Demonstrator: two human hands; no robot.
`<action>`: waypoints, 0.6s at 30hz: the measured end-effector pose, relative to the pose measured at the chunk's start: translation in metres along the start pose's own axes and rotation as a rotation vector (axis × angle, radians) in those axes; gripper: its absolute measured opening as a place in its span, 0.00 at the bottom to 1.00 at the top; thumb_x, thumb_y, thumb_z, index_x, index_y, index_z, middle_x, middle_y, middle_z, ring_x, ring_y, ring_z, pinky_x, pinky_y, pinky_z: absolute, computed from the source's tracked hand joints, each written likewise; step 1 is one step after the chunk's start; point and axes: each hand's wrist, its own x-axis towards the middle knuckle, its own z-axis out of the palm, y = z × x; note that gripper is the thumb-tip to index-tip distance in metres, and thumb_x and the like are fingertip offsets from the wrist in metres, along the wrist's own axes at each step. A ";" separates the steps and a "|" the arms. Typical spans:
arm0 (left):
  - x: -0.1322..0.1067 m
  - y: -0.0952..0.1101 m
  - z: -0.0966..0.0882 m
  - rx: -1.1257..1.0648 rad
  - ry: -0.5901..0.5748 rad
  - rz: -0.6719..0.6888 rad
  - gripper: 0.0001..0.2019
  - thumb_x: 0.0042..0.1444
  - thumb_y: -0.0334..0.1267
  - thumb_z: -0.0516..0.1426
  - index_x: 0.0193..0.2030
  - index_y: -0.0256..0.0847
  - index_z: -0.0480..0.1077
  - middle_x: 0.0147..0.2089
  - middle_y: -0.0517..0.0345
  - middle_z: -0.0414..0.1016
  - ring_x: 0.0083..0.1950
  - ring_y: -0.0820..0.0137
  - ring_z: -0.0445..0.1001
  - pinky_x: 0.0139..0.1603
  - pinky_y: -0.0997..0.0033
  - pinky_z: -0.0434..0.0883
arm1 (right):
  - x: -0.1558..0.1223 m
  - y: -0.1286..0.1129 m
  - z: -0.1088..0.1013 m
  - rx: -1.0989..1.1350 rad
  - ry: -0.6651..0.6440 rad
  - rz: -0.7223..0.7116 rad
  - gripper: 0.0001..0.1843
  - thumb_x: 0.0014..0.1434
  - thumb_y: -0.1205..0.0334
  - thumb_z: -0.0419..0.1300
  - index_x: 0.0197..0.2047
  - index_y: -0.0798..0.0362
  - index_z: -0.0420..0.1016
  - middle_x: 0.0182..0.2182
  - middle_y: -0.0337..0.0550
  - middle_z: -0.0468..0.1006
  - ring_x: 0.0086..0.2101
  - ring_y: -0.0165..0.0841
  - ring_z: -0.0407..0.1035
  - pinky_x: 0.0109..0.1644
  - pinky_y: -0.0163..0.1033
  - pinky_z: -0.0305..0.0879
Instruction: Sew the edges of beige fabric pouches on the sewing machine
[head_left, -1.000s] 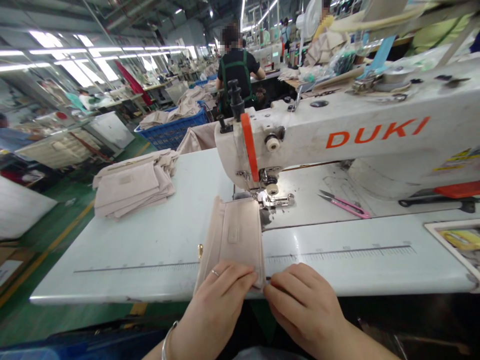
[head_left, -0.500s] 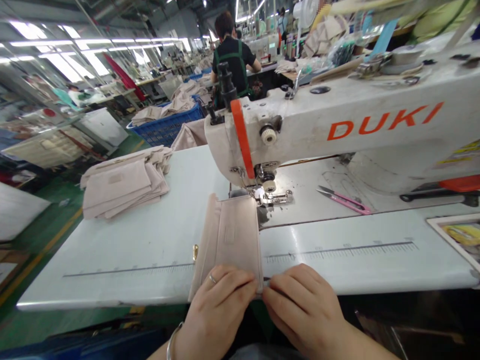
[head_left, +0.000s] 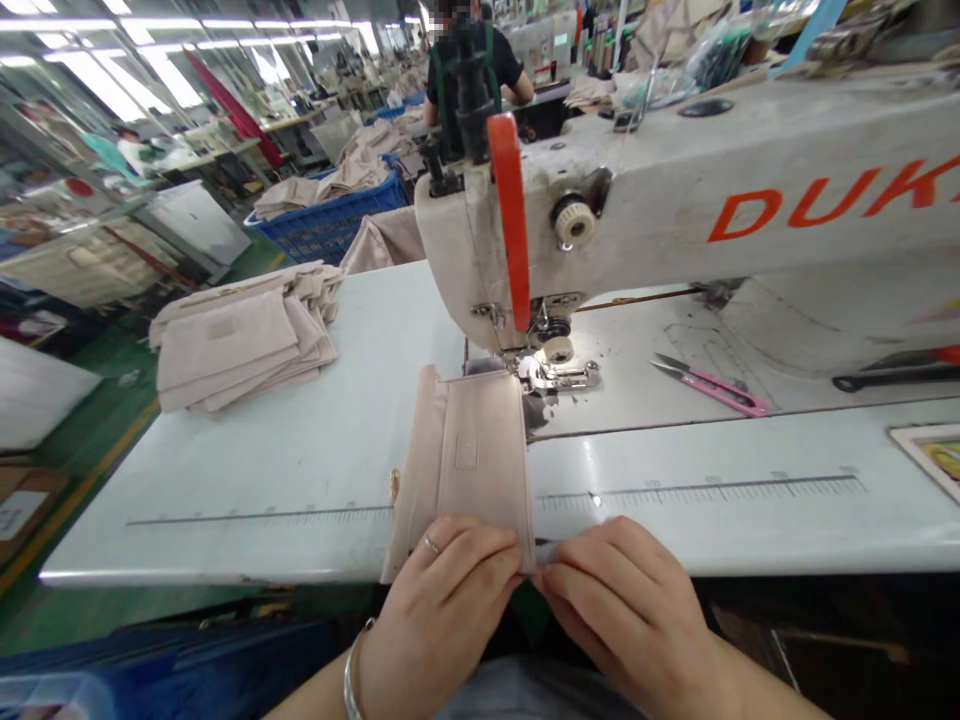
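A beige fabric piece (head_left: 469, 455) with a small stitched patch lies on the white table (head_left: 300, 450), its far edge by the presser foot (head_left: 551, 375) of the white DUKI sewing machine (head_left: 675, 200). My left hand (head_left: 442, 590), with a ring and a bracelet, presses its fingers onto the near edge of the piece. My right hand (head_left: 615, 600) pinches the near right corner of the same piece at the table's front edge. A small gold clasp (head_left: 394, 484) shows at the piece's left side.
A stack of similar beige pieces (head_left: 232, 345) sits at the table's left. Pink thread snips (head_left: 712, 385) lie right of the needle. A ruler line (head_left: 697, 488) runs along the table. A blue crate (head_left: 330, 225) of fabric and a person at another machine are behind.
The view has moved closer to the machine and tilted down. Both hands stay on the near edge of the beige piece, which has barely shifted.
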 end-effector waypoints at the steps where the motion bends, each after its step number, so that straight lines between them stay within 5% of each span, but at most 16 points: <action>1: 0.000 -0.001 0.001 0.003 0.003 0.005 0.08 0.65 0.28 0.52 0.43 0.38 0.73 0.42 0.56 0.77 0.44 0.70 0.74 0.48 0.68 0.72 | -0.001 0.000 0.000 0.008 0.007 0.010 0.05 0.59 0.74 0.62 0.39 0.57 0.75 0.31 0.43 0.77 0.31 0.32 0.68 0.34 0.39 0.65; 6: -0.006 -0.003 0.005 -0.010 0.000 0.013 0.10 0.66 0.27 0.50 0.44 0.37 0.72 0.42 0.56 0.77 0.43 0.70 0.73 0.49 0.68 0.71 | 0.000 0.000 0.000 -0.022 0.040 0.002 0.13 0.59 0.73 0.63 0.48 0.58 0.75 0.41 0.48 0.80 0.39 0.36 0.72 0.42 0.41 0.70; 11: 0.001 0.001 -0.010 0.193 -0.203 0.077 0.14 0.67 0.31 0.45 0.45 0.38 0.72 0.43 0.55 0.77 0.43 0.66 0.74 0.46 0.64 0.72 | 0.009 0.004 0.000 -0.039 0.003 -0.071 0.09 0.62 0.72 0.59 0.45 0.58 0.77 0.41 0.45 0.81 0.37 0.35 0.73 0.38 0.40 0.72; 15: 0.031 -0.014 -0.024 0.301 -0.293 0.163 0.14 0.67 0.35 0.48 0.52 0.36 0.70 0.59 0.50 0.70 0.60 0.60 0.67 0.60 0.58 0.66 | 0.018 0.007 0.000 -0.093 -0.026 -0.144 0.08 0.63 0.73 0.57 0.40 0.57 0.77 0.38 0.44 0.82 0.40 0.36 0.74 0.41 0.39 0.73; 18: 0.051 -0.034 -0.017 0.292 -0.298 0.108 0.20 0.66 0.40 0.52 0.61 0.34 0.63 0.67 0.47 0.61 0.68 0.59 0.57 0.66 0.58 0.60 | 0.023 0.008 -0.001 -0.109 -0.046 -0.174 0.10 0.63 0.74 0.54 0.39 0.56 0.77 0.36 0.42 0.82 0.39 0.33 0.75 0.42 0.37 0.73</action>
